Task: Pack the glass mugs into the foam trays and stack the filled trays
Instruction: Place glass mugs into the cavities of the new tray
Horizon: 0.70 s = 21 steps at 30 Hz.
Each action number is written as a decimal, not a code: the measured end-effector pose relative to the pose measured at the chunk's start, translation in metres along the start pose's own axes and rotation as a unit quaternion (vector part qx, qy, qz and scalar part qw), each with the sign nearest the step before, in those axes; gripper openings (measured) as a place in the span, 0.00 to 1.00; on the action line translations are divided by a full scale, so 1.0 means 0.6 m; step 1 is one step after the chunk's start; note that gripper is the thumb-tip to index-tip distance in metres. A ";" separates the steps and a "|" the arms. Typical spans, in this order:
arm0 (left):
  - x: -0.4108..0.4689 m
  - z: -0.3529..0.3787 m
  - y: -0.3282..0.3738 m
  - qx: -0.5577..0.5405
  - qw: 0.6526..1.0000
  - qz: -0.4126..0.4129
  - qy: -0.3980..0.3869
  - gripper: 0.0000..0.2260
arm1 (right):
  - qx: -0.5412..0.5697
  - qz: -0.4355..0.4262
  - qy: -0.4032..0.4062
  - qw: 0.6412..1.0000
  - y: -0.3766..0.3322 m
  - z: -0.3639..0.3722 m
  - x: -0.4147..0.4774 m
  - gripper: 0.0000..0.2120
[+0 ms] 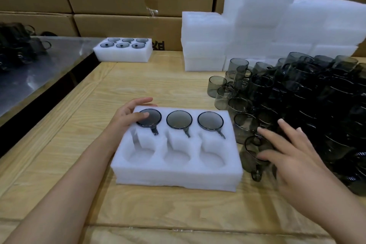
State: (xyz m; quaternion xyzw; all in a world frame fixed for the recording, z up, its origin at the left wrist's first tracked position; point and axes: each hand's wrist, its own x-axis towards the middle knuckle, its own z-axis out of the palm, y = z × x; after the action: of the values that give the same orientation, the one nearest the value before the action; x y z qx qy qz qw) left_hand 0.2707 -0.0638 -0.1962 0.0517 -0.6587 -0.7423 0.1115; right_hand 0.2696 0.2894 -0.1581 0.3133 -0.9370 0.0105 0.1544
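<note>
Glass mugs (pixel 179 119) fill the far row of our foam tray (pixel 176 176) on the desk (pixel 158 85). Our left grip (pixel 126 117) rests slack-fingered on the leftmost; our right grip (pixel 293 156) hovers, fingers splayed, over the loose pile (pixel 316 95).

I count three smoky grey glass mugs (pixel 179 119) in the near white six-pocket foam tray (pixel 176 176), six more in the far left tray (pixel 122 55); the right-hand heap (pixel 309 105) defies counting.
</note>
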 end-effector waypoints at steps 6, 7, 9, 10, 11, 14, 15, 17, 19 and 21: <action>-0.002 0.003 0.003 0.003 1.000 0.004 0.009 0.21 | -0.058 -0.044 -0.127 0.989 -0.003 -0.002 0.001 0.12; -0.001 0.004 0.003 0.003 1.000 0.004 0.008 0.19 | -0.043 -0.052 -0.130 0.989 -0.002 -0.001 0.008 0.11; -0.002 0.003 0.001 0.004 1.000 0.005 0.009 0.16 | -0.026 -0.072 -0.158 0.984 0.004 0.003 0.020 0.13; -0.002 0.002 0.000 0.004 1.000 0.005 0.011 0.16 | -0.022 -0.075 -0.178 0.981 0.008 0.003 0.026 0.14; -0.002 0.002 0.000 0.004 1.000 0.004 0.012 0.16 | -0.016 -0.075 -0.187 0.979 0.012 0.002 0.030 0.14; -0.001 0.000 0.000 0.002 1.000 0.001 0.013 0.16 | 0.017 -0.075 -0.205 0.976 0.020 -0.012 0.031 0.11; 0.000 0.000 0.000 0.002 1.000 0.002 0.013 0.16 | 0.049 -0.072 -0.204 0.975 0.021 -0.022 0.030 0.07; 0.001 0.001 -0.001 0.002 1.000 0.002 0.015 0.16 | 0.128 -0.068 -0.169 0.975 0.021 -0.047 0.027 0.09; 0.002 0.001 -0.002 -0.002 1.000 0.001 0.019 0.15 | 0.205 -0.077 -0.099 0.971 0.014 -0.072 0.023 0.10; 0.003 0.000 -0.002 -0.001 1.000 0.000 0.023 0.15 | 0.261 -0.075 -0.031 0.962 0.007 -0.086 0.026 0.08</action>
State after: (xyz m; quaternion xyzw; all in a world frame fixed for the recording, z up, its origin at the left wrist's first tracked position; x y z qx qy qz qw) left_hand 0.2686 -0.0641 -0.1975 0.0685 -0.6549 -0.7419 0.1268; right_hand 0.2701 0.2897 -0.1038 0.4124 -0.8798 0.2333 0.0380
